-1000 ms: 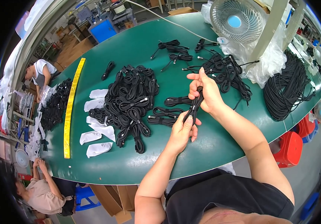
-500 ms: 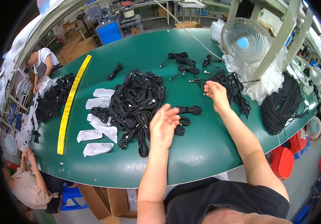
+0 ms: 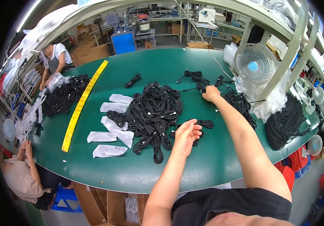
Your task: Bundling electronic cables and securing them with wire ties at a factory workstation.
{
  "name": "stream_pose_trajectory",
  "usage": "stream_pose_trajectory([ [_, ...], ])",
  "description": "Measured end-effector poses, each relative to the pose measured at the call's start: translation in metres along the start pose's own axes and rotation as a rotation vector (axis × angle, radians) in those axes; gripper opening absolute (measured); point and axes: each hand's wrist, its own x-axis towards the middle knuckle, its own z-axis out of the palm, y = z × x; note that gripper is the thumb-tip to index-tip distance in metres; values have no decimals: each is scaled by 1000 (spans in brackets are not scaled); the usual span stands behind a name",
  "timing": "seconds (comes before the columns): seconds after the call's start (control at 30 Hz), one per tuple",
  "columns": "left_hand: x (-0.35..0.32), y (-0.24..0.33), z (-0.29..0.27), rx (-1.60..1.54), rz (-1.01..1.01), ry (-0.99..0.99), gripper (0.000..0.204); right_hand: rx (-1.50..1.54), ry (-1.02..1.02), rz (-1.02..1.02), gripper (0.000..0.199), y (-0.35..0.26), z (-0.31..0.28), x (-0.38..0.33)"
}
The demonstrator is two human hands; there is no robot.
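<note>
1. Far left there's a dark heap (image 3: pixel 64 94) on the green counter (image 3: pixel 211 165), with a co-worker (image 3: pixel 60 54) bent over the far end of it. A yellow strip (image 3: pixel 83 107) runs across next, kind of like a border.
2. Then the white bags (image 3: pixel 109 150), lying flat, some overlapping. The nearer edges of a few reach right up to the coils.
3. Main pile (image 3: pixel 154 109): black cables, each wound into a coil, all heaped together. One lone coil (image 3: pixel 133 80) sits apart, behind and to the left.
4. Left grip (image 3: pixel 185 138): palm turned up, fingers loosely curled, nothing in it. It hangs in front of a few more coils (image 3: pixel 206 124) just right of the pile, so those are partly hidden.
5. Right grip (image 3: pixel 211 94): arm stretched way out, fingers bent down at the edge of the loose cables (image 3: pixel 241 107). Can't tell if it's pinching one, the fingertips are hidden.
6. My read: the step in hand is picking a cable out of that loose lot. Next move calls for pinching just one and lifting gently, since they look tangled and could drag neighbours along.
7. Far right: fan (image 3: pixel 252 66), clear plastic (image 3: pixel 267 109), big cable bundle (image 3: pixel 284 122).
</note>
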Motion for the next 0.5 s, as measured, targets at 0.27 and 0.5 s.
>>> stream_pose_trajectory([
  [0.27, -1, -2, -4, -21, -39, 71, 22, 236, 292, -488, 39, 3, -60, -72],
  [0.5, -3, 6, 12, -99, -132, 15, 39, 368, 135, -1063, 43, 3, -110, -169],
])
